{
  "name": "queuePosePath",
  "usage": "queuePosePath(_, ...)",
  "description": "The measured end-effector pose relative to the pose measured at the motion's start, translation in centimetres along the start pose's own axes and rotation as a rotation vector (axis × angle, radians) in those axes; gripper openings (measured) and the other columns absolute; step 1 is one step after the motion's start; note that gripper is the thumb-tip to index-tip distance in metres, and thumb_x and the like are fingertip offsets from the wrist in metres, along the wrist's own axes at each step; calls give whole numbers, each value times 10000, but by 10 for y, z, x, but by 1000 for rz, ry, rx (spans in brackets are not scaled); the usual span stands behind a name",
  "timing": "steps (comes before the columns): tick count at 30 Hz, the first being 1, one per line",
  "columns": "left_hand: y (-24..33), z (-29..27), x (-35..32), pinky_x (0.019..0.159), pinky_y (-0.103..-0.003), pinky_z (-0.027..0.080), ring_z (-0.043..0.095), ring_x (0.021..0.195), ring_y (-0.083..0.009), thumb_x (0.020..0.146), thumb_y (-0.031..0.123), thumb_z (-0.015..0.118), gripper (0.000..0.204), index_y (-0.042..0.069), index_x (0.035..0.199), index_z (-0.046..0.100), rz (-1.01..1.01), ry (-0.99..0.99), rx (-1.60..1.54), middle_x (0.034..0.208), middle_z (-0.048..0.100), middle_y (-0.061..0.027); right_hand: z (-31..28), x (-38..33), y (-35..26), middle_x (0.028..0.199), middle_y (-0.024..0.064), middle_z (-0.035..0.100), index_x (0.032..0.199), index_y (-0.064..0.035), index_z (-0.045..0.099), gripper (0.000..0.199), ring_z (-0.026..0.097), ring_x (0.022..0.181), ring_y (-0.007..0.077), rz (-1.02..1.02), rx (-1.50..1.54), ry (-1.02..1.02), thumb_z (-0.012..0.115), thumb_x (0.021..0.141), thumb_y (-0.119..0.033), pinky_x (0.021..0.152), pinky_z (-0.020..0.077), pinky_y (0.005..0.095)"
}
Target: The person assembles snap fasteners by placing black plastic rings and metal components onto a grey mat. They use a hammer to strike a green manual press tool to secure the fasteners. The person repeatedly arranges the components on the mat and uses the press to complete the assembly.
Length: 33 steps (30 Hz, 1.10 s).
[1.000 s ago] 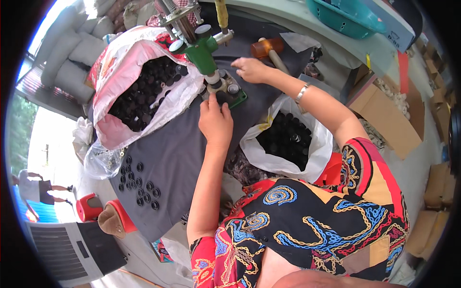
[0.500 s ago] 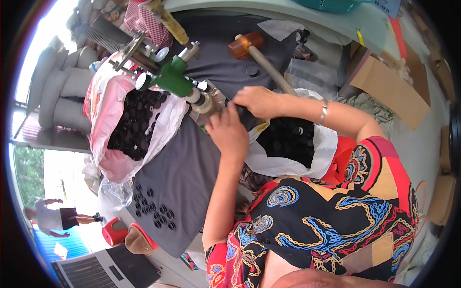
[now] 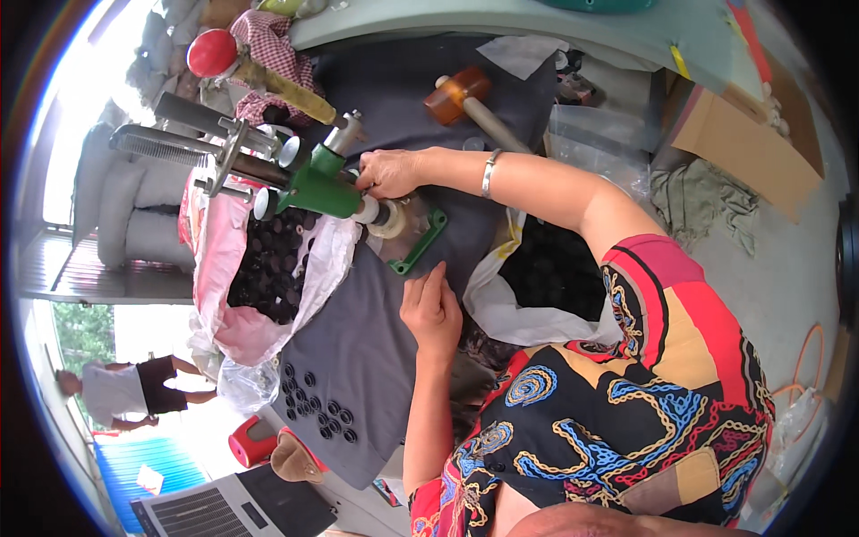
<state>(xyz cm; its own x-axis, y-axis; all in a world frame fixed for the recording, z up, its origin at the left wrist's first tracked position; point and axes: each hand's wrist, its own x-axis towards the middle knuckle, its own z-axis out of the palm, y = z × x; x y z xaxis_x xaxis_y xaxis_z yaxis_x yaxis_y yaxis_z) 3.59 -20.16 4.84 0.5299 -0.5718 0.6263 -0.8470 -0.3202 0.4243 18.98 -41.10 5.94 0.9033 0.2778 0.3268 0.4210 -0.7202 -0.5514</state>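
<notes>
A green hand press (image 3: 327, 186) with a red ball-ended lever (image 3: 212, 52) lies across the left of the view. My right hand (image 3: 389, 172) is closed beside the press's green body, and whatever its fingers hold is hidden. Below the press's green base plate (image 3: 420, 246), my left hand (image 3: 432, 309) points toward the plate's near corner with its fingers pressed together. I cannot make out whether anything is in them. A pale round fitting (image 3: 386, 219) on the press's ram faces the plate.
Sacks of black caps stand on both sides, a pink-lined sack (image 3: 224, 309) and a white sack (image 3: 497, 309). Several black rings (image 3: 313, 407) lie on the grey cloth (image 3: 362, 358). Beyond my right arm is an amber-headed mallet (image 3: 456, 94). A cardboard box (image 3: 743, 143) stands at right.
My right hand has moved left from the base plate to the press body. My left hand has drawn back toward me. The lever's red ball has come fully into view.
</notes>
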Motion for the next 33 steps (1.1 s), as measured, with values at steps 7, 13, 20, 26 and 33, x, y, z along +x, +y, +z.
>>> queuePosePath(7,-5,0,-1,633,-312,467,575,664,-229,787,-95,601,210,-16,964,683,-123,-15,-85,749,614,-113,-2,-9,8,971,197,651,1008,-87,680,278,622,985,377,77,-52,2,572,857,-293,877,490,452)
queuePosePath(13,-4,-2,0,678,-317,483,608,721,-249,799,-84,592,196,-16,961,678,-123,-12,-76,804,638,-129,-3,-89,-1,964,156,639,898,-49,641,158,606,956,375,162,-267,183,549,861,-172,820,478,498)
queuePosePath(20,-26,-7,-2,678,-281,480,607,736,-141,851,-53,581,168,4,972,683,-280,229,-149,817,657,-97,-33,-178,-76,915,111,618,855,-52,655,137,588,943,310,169,-353,-54,553,769,-84,813,467,437)
queuePosePath(26,-94,-15,43,801,-368,511,668,873,-320,831,-49,493,321,29,1081,679,-335,286,-115,971,684,-182,-59,-169,-68,901,155,621,985,-13,658,224,615,860,353,156,-326,132,568,787,-64,773,507,421)
queuePosePath(33,-107,-22,83,838,-432,510,619,981,-347,772,-44,515,426,113,1128,687,-241,1,137,1100,679,-125,-58,-128,-49,975,168,605,1157,-77,600,275,639,860,349,424,-652,17,557,901,-165,760,521,432)
